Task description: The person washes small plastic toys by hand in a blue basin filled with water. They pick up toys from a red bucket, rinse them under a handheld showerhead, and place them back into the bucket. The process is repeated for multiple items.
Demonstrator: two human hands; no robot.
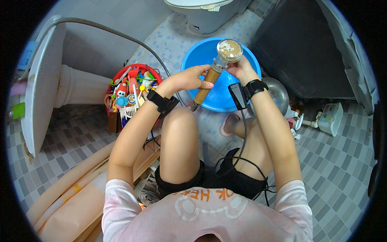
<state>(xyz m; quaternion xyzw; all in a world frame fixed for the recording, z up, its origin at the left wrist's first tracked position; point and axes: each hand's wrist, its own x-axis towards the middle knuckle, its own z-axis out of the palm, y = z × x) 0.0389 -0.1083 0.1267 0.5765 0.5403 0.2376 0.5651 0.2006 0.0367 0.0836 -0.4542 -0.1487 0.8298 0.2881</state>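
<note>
Over a blue plastic basin (pixel 193 57) my two hands hold a handheld shower head (pixel 208 80) with a clear, brownish handle and a round head. My left hand (pixel 193 79) grips the handle, thumb across its middle. At the head end, my right hand (pixel 242 69) has its fingers on the underside of the round head, partly hidden by it. The handle's narrow metal end points down toward my left knee. Some white bits show inside the clear head.
A red basket (pixel 139 67) full of toys and small items stands left of the basin. A metal shower hose (pixel 127 37) arches over it from the pedestal sink (pixel 45 78). Right of the basin is a metal bowl (pixel 275 93); a toilet (pixel 205 18) stands beyond. A black cable (pixel 245 130) hangs from my right wrist.
</note>
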